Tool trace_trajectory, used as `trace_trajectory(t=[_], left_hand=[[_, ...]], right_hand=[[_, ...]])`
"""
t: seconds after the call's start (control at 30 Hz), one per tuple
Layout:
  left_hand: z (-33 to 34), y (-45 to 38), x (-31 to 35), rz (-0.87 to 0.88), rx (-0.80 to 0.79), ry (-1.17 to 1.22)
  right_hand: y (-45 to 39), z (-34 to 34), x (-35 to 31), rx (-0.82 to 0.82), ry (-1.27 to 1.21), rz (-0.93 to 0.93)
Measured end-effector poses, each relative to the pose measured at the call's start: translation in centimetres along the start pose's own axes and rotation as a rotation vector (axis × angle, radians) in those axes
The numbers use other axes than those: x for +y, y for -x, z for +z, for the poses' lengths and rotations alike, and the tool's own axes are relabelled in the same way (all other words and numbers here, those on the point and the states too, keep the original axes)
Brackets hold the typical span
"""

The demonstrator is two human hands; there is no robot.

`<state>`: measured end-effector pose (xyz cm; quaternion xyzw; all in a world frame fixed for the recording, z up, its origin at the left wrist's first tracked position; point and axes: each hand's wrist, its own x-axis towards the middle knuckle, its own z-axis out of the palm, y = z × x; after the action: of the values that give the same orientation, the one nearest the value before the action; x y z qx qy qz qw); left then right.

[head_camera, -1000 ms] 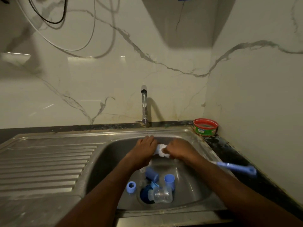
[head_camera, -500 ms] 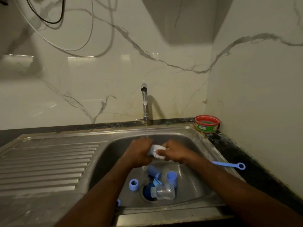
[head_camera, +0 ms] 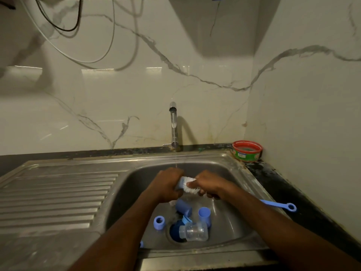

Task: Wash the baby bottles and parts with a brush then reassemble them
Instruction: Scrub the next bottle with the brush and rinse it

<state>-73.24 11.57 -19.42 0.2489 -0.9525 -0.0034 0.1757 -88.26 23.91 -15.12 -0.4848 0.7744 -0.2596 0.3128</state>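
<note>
— Since the frame a second back, what has been shifted?

— Little beyond the brush (head_camera: 277, 204): its ringed handle end was raised and is now seen lower, lying out over the right rim of the sink (head_camera: 246, 184). Both hands are kept under the thin stream from the tap (head_camera: 173, 124).

— Which step is judged to be in hand?

— Scrubbing. A small pale blue bottle part (head_camera: 180, 182) is gripped in the left hand (head_camera: 168, 185), fingers curled round it, and the white bristles (head_camera: 192, 187) are worked against it by the right hand (head_camera: 210, 184), which is closed round the brush near its head.

— How is the brush laid?

— Its long axis runs roughly left to right, bristle head pointing left at the part, ring end pointing right and toward the viewer.

— And the rest?

— Left in the basin: a clear bottle (head_camera: 195, 231) on its side over the drain, neck to the left; a blue collar ring (head_camera: 159, 222); two blue caps (head_camera: 184, 207) (head_camera: 204, 216).

— What is called for next?

— Probably a rinse of this part, after which it would be set aside and another piece taken up. Reassembly looks well off.
</note>
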Motion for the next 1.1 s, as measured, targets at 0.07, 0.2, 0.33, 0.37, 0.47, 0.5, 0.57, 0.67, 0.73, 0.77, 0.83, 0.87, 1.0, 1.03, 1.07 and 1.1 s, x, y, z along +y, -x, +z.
trace_trajectory(t=[0.07,0.2,0.33,0.37,0.47,0.5,0.57,0.67,0.73,0.77,0.83,0.87,1.0,1.03,1.07,1.1], left_hand=[[0.5,-0.2,-0.2,-0.055,0.022,-0.036],[0.9,0.0,-0.4,-0.203,-0.119,-0.081],[0.9,-0.1,0.3,-0.238,-0.141,-0.096],[0.8,0.0,0.1,-0.263,-0.159,-0.124],[0.7,0.9,-1.1,-0.334,-0.329,-0.338],[0.6,1.2,-1.3,-0.339,-0.377,-0.426],[0.3,1.2,-0.4,-0.311,-0.418,-0.616],[0.8,0.1,2.5,-0.303,-0.467,-0.815],[2.1,-0.7,3.9,-0.320,-0.493,-0.911],[2.8,-0.8,4.1,-0.330,-0.486,-0.945],[3.3,-0.9,3.9,-0.341,-0.475,-0.986],[3.4,-1.0,3.6,-0.333,-0.476,-1.003],[3.8,-0.9,3.1,-0.274,-0.469,-1.004],[3.7,-0.9,3.0,-0.260,-0.444,-0.980],[3.3,-0.9,3.1,-0.262,-0.404,-0.915],[2.8,-1.0,3.2,-0.254,-0.365,-0.843]], right_hand=[[0.1,-1.2,0.6,0.019,0.084,-0.026],[1.0,-3.5,1.9,0.242,0.551,-0.211],[3.3,-4.3,0.0,0.436,0.845,-0.366],[4.0,-4.7,-0.6,0.483,0.909,-0.402],[5.6,-6.1,-1.3,0.606,1.060,-0.396],[5.8,-6.3,-1.3,0.626,1.077,-0.372],[5.6,-5.7,-1.3,0.596,1.114,-0.316],[4.3,-3.8,-0.5,0.521,1.104,-0.273],[3.6,-2.9,0.1,0.499,1.080,-0.249],[3.5,-2.7,0.3,0.497,1.075,-0.242],[3.2,-2.6,0.6,0.500,1.074,-0.220],[3.0,-2.6,0.8,0.501,1.076,-0.206],[2.5,-3.0,1.2,0.516,1.072,-0.173],[2.5,-3.0,1.3,0.512,1.067,-0.172],[2.4,-3.0,1.3,0.504,1.058,-0.175],[2.4,-3.0,1.3,0.496,1.045,-0.181]])
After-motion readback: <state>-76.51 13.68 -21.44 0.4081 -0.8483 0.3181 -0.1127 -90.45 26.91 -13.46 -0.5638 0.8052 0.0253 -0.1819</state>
